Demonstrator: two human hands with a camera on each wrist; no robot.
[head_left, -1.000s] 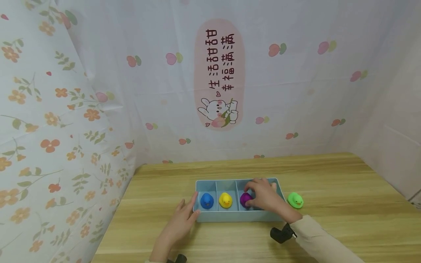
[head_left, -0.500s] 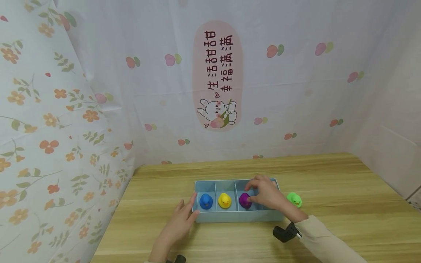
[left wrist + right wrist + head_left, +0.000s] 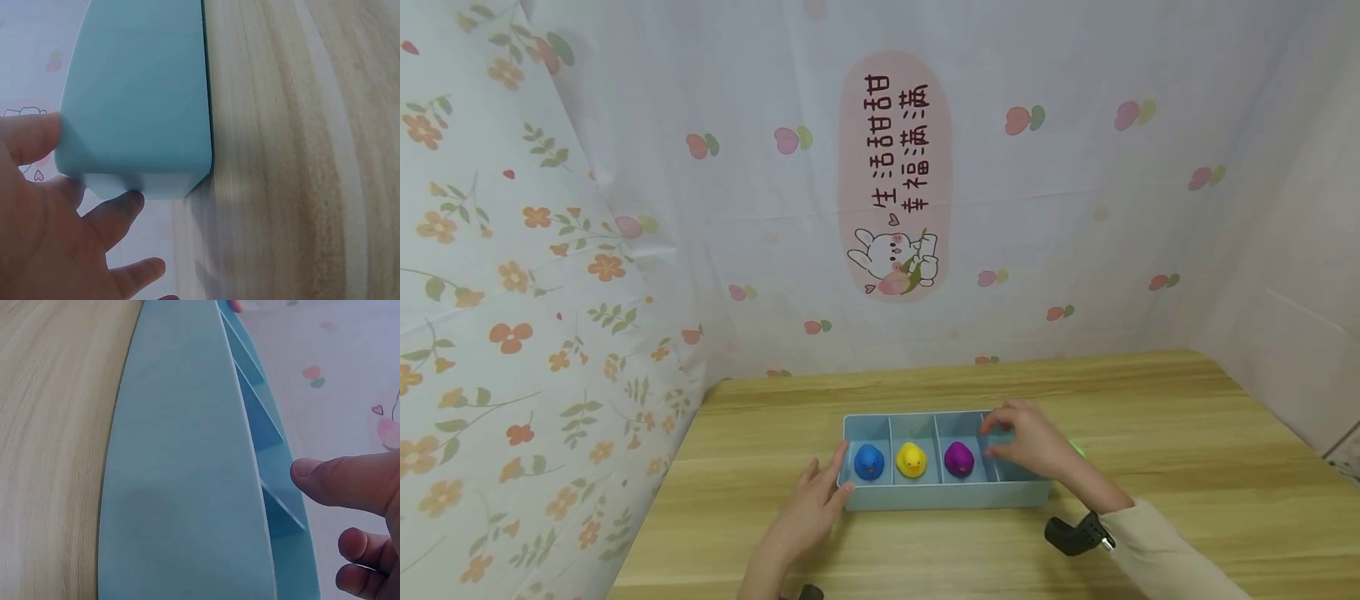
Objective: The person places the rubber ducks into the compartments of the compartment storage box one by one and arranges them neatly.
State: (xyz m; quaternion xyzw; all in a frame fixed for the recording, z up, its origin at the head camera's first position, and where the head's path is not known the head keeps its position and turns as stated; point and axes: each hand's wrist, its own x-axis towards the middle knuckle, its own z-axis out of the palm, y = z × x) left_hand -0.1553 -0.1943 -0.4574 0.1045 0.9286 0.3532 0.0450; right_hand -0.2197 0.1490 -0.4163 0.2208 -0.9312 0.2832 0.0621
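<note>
A light blue box [image 3: 943,497] with a row of compartments stands on the table. From the left, its compartments hold a blue rubber duck [image 3: 868,462], a yellow duck [image 3: 912,461] and a purple duck [image 3: 958,459]. My left hand [image 3: 805,512] touches the box's left end, thumb near the front corner, fingers nearly straight against the end wall. Over the rightmost compartment hovers my right hand [image 3: 1033,439], thumb and fingers spread apart with nothing between them. Just a sliver of a green duck [image 3: 1077,448] shows behind the right wrist.
The wooden table [image 3: 1157,433] runs to a patterned cloth [image 3: 1075,250] hung behind it. Another flowered cloth [image 3: 550,333] hangs along the left side. The box's dividers [image 3: 282,503] rise between its compartments.
My right hand has let go of the purple duck and moved right, away from it. The purple duck stays in the third compartment. The green duck is now mostly hidden. My left hand has stayed put.
</note>
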